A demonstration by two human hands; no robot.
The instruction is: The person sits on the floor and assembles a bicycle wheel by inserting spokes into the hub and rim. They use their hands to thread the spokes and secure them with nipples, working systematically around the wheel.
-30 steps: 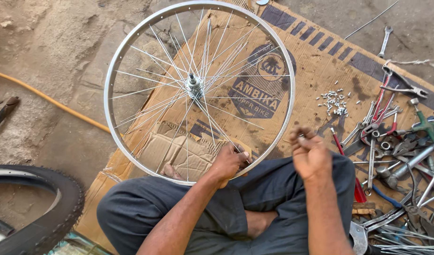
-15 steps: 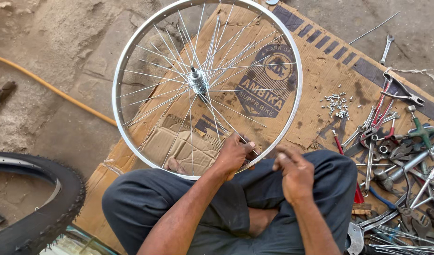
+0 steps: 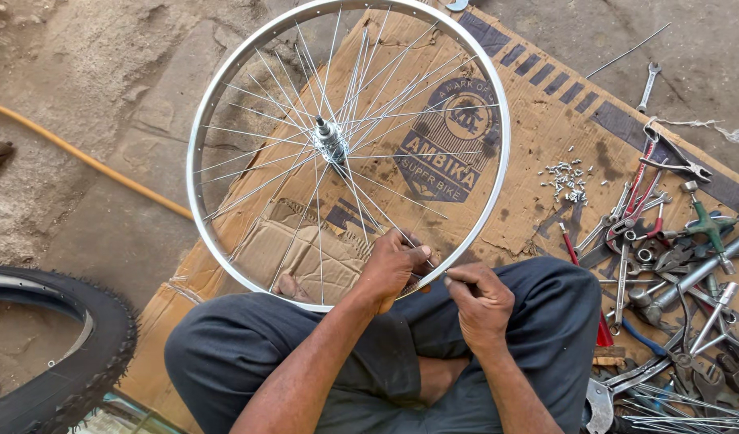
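At the lower centre of the frame we see the left hand [image 3: 392,267] resting on the near edge of the bicycle wheel rim [image 3: 225,96], its fingers [image 3: 418,253] curled closed around a thin spoke [image 3: 377,213] just where it meets the rim. Just to its right, the right hand [image 3: 482,299] sits above the right knee with its fingers pinched together at the same stretch of rim; we cannot tell what small part, if any, they grip. Both hands are nearly touching.

We locate the wheel at the upper centre of the frame, lying tilted over a flattened cardboard sheet [image 3: 538,185], its near edge propped against the dark trousers [image 3: 249,354] of the seated person. The hub [image 3: 329,138] sits at the wheel's middle, with loose spokes fanning outward.

On the cardboard, right of the wheel, we note a small heap of spoke nipples [image 3: 566,178]. Further right lies a pile of hand tools [image 3: 667,249], including pliers and spanners. A knobbly black tyre [image 3: 80,362] occupies the lower left of the frame, and a yellow hose [image 3: 80,157] crosses the dirt floor at the left.
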